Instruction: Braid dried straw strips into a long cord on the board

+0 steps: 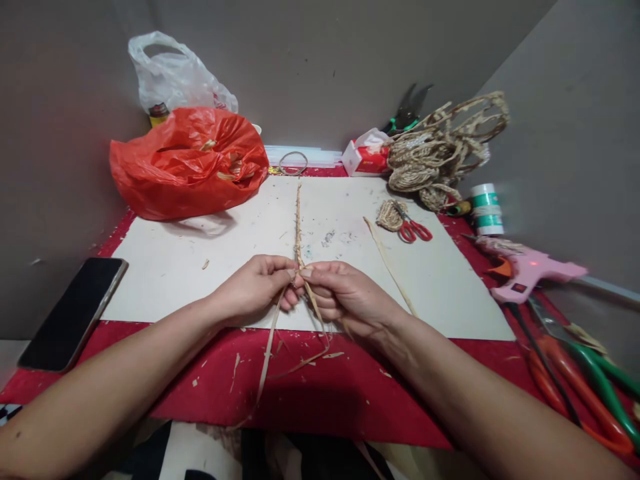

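A thin braided straw strand point(299, 227) runs up the middle of the white board. At its lower end my left hand point(265, 283) pinches the straw between thumb and fingers. My right hand point(345, 293) is closed on the same strand just beside it, the two hands nearly touching. Below the fingers, loose flat straw strips point(269, 350) hang over the red cloth. Another flat straw strip point(390, 267) lies on the board to the right of my hands.
Around the white board point(165, 267) are a phone point(73, 313), a red plastic bag point(190, 163), a tissue pack point(367, 153), coiled braided cord point(440, 153), red-handled scissors point(415, 230), a pink glue gun point(533, 270) and large-handled cutters point(585, 380). Straw scraps dot the red cloth point(200, 400).
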